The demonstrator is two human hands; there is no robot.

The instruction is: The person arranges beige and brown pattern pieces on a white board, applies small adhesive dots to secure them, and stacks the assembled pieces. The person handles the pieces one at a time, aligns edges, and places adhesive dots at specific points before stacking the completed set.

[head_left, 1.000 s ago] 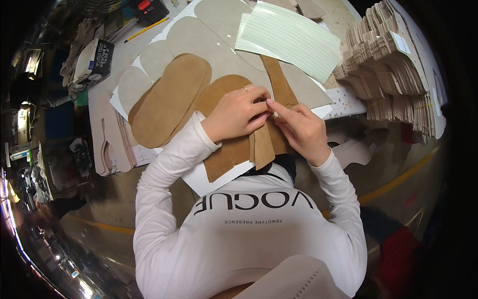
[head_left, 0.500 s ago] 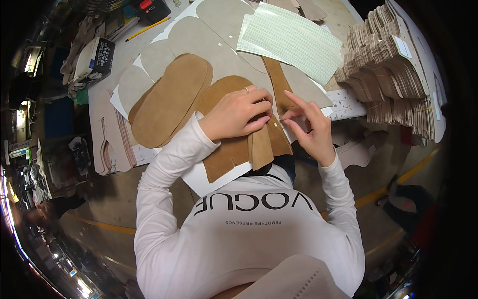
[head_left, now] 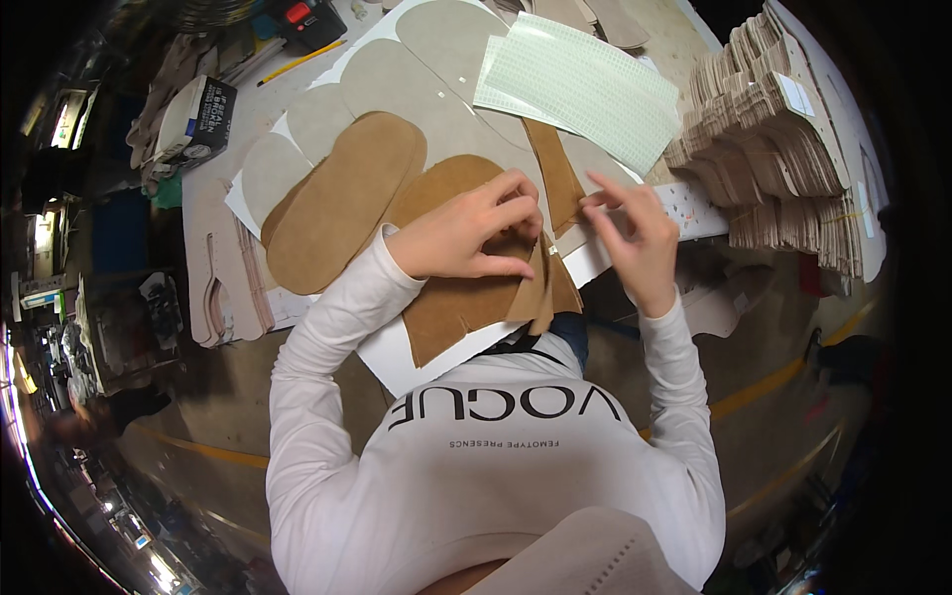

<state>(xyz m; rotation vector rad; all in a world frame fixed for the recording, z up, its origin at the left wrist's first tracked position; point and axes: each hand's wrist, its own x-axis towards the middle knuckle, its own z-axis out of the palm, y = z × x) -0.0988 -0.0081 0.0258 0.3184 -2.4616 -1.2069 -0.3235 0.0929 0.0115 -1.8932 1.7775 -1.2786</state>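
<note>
My left hand [head_left: 474, 230] is spread over a stack of brown suede pieces [head_left: 451, 302] near my lap. Its fingers are bent, and the thumb stands apart from them. Beside the thumb a narrow suede flap [head_left: 536, 290] is lifted and bent; a small white sticker [head_left: 553, 251] sits at the stack's right edge. To the right, my right hand [head_left: 643, 233] is raised beside a brown suede strip [head_left: 556, 169]. Thumb and fingers come together in a pinch, and what is between them is too small to make out.
Brown sole-shaped pieces [head_left: 347, 203] lie left of my left hand, with grey rounded pieces [head_left: 451, 45] behind. Pale green sticker sheets [head_left: 585, 84] lie at the back. Tall beige stacks [head_left: 769, 139] stand right, and a box [head_left: 198, 119] and beige cut pieces [head_left: 220, 278] left.
My left thumb has moved away from the fingers, and the suede flap has shifted and bent. My right hand has drawn slightly right, its fingertips closing together.
</note>
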